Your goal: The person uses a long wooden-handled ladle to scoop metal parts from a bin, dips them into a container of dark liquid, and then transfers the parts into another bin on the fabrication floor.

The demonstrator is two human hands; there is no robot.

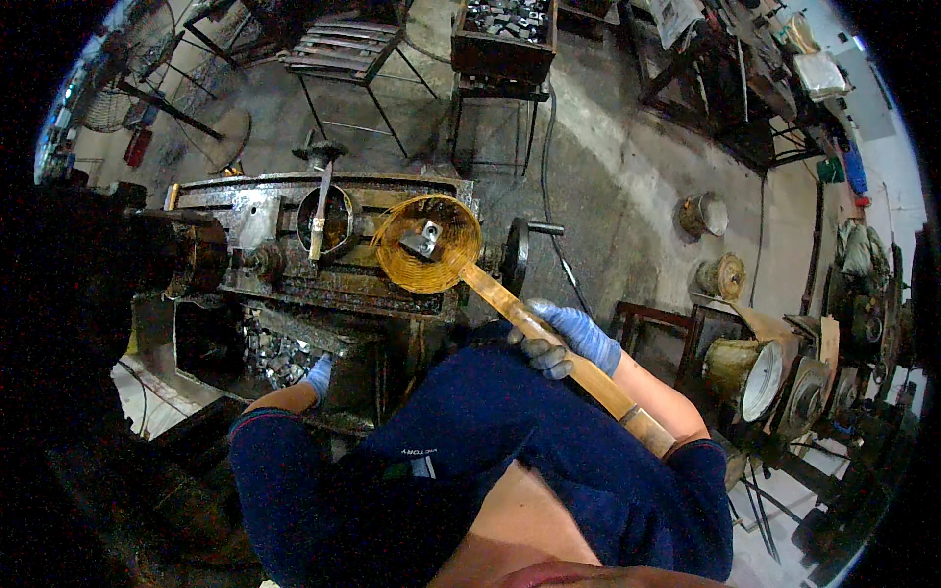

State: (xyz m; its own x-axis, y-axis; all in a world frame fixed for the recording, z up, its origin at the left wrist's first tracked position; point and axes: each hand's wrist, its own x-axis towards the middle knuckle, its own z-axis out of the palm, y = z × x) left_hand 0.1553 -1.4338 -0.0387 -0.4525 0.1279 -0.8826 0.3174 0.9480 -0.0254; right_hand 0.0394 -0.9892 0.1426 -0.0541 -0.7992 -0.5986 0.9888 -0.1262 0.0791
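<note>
Long-handled scoop [461,233] is gripped by the curled right hand [578,333].

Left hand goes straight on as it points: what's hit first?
Likely the dark metal ledge just ahead of the left hand, with metal pieces to its left; depth is unclear.

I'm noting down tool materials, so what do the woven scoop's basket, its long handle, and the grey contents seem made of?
Basket: probably bamboo or rattan, amber and glossy, judging by its interwoven strips. Long handle: likely wood or bamboo, smooth-looking, going by its tan-brown colour. Grey contents: apparently metal, somewhat shiny, given the bright, hard-edged reflections.
</note>
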